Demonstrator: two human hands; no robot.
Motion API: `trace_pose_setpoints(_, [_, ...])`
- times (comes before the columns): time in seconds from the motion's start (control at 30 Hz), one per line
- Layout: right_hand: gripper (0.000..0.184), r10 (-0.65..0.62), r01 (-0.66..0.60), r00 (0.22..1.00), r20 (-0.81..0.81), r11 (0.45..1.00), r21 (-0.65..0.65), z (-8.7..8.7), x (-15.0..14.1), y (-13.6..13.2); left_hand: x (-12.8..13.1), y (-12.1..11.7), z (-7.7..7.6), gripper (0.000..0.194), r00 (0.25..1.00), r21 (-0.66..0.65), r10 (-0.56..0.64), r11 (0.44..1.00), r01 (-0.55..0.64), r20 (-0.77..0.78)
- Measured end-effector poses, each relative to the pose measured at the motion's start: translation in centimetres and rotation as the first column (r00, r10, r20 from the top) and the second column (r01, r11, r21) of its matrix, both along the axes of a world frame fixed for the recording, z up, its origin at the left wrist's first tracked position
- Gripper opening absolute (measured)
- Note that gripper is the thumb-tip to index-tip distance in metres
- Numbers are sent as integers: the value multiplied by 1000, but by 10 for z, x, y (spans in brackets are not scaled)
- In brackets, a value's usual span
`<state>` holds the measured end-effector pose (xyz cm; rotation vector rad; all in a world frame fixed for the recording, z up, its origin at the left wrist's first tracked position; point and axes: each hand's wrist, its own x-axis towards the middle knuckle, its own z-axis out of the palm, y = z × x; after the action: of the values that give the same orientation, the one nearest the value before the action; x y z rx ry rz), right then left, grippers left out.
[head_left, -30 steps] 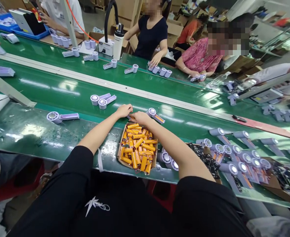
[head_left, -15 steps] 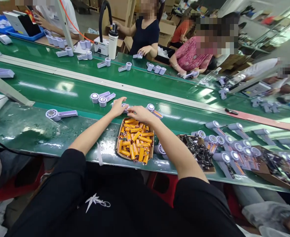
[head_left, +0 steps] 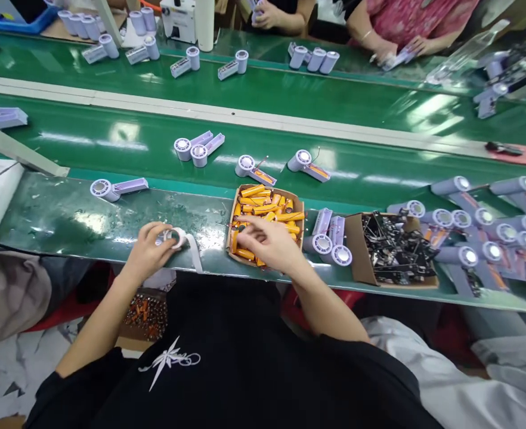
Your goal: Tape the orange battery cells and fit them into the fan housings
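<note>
Left hand pinches tape roll by the near edge of the counter; right hand dips among orange cells, whether pinching 1, cannot tell.

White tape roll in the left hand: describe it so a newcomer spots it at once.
On the near glossy green bench, find the open brown cardboard box of orange cylinders. Left of it, the left hand holds the small white ring-shaped roll, set apart by the loose white strip trailing from it.

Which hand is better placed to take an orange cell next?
Right, it seems: the right hand reaches over the box of orange cells, while the left hand grasps the tape roll farther left.
</note>
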<state>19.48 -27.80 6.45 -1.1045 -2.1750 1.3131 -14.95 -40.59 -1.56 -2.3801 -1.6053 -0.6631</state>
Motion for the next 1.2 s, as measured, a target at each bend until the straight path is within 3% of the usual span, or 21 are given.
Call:
trace_pose_setpoints(0.03, [44, 53, -53, 999, -5, 996, -77, 0, -12, -5, 13, 2, 8, 13, 1000, 66, -30, 997, 30, -1])
trace_pose_setpoints(0.1, [31, 211, -213, 977, -28, 960, -182, 1, -30, -12, 35, 8, 25, 24, 994, 164, -109, 980, 110, -15])
trace_pose_setpoints(0.17, [33, 302, -309, 951, -65, 921, -237, 0, -35, -17, 46, 11, 38, 23, 985, 179, -165, 969, 172, -54])
trace_pose_setpoints(0.23, [39, 309, -325, 946, -104, 907, -266, -2, -30, -22, 47, 14, 45, 15, 980, 140, -178, 972, 190, -91])
trace_pose_setpoints(0.3, [35, 329, -354, 935, -132, 888, -294, -4, -19, -28, 44, 16, 46, 11, 982, 132, -156, 977, 169, -107])
trace_pose_setpoints(0.4, [30, 498, -513, 856, -140, 783, -352, -8, -6, -35, 39, 19, 42, 16, 986, 158, -112, 979, 130, -120])
trace_pose_setpoints(0.47, [26, 623, -607, 781, -52, 735, -304, -10, -3, -37, 37, 22, 39, 18, 988, 164, -96, 980, 115, -123])
trace_pose_setpoints(0.5, [25, 641, -616, 767, 31, 749, -244, -11, -2, -36, 36, 22, 38, 19, 989, 166, -91, 980, 109, -115])
trace_pose_setpoints(0.57, [26, 509, -510, 831, 227, 858, -58, -13, -3, -28, 37, 23, 37, 19, 993, 180, -81, 979, 95, -81])
trace_pose_setpoints(0.63, [29, 195, -276, 908, 370, 944, 181, -16, -5, -17, 41, 23, 36, 22, 994, 196, -98, 975, 106, -48])
trace_pose_setpoints(0.7, [37, -66, -115, 897, 438, 921, 373, -23, -8, -7, 47, 24, 35, 25, 988, 191, -154, 969, 156, -27])
trace_pose_setpoints(0.77, [41, -142, -96, 869, 473, 891, 444, -32, -12, -2, 54, 25, 34, 28, 978, 161, -209, 964, 209, -18])
trace_pose_setpoints(0.83, [32, -132, -79, 896, 424, 893, 443, -42, -14, -2, 61, 26, 34, 30, 967, 112, -254, 961, 255, -21])
trace_pose_setpoints(0.9, [19, -96, -12, 962, 256, 921, 390, -51, -13, -4, 68, 28, 35, 31, 950, 56, -310, 949, 311, -29])
trace_pose_setpoints(1.0, [22, -103, 120, 983, -154, 988, 100, -53, -3, -3, 74, 32, 42, 29, 914, 18, -403, 914, 404, -54])
trace_pose_setpoints(1.1, [43, -220, 152, 889, -402, 969, -194, -35, 13, 1, 79, 39, 55, 22, 863, -23, -479, 876, 482, -160])
trace_pose_setpoints(1.2, [45, -117, 79, 951, -286, 987, -140, -5, 22, 7, 84, 50, 67, 22, 798, -143, -567, 824, 548, -206])
